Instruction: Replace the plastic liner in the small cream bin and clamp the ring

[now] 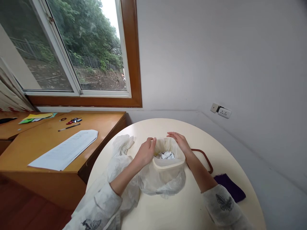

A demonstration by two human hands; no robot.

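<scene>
A pale bin (169,166) stands upright on the round table, its opening facing up. A translucent plastic liner (163,186) folds over the rim and hangs around the outside. Crumpled white paper (166,155) lies inside. My left hand (146,151) is closed at the left rim, its fingers bent over the liner's edge. Across the opening, my right hand (179,140) rests along the far right rim with fingers stretched out. A second translucent plastic bag (120,159) lies spread to the left, partly under my left forearm. The bin's far outer side is hidden.
A brown rounded frame (205,157) lies right of the bin, partly behind my right forearm. A dark purple cloth (230,187) sits near the right edge of the round table (163,210). On the wooden desk (105,119) are papers (66,149), a pen (69,127) and small items.
</scene>
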